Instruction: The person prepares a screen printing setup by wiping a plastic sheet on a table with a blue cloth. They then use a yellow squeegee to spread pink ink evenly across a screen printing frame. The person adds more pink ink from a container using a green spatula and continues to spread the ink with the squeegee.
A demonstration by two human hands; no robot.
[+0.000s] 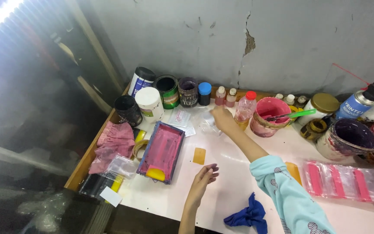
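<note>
Clear plastic bags (207,126) lie crumpled toward the back of the bench, just in front of a plastic bottle (244,108) with a red cap and beside a pink-stained tub (268,116) holding a green-handled tool (297,114). They look thin, glossy and limp, hard to make out against the white top. The right hand (223,119) reaches across to them, fingers curled down onto the film; whether it has actually pinched a bag I cannot tell. I judge this as the picking-up step, and the next move calls for a light pinch on one single layer so that the rest do not drag along. The left hand (203,176) rests near the front edge with fingers loose and holding nothing, just right of a blue-framed screen (162,151) smeared pink.
</note>
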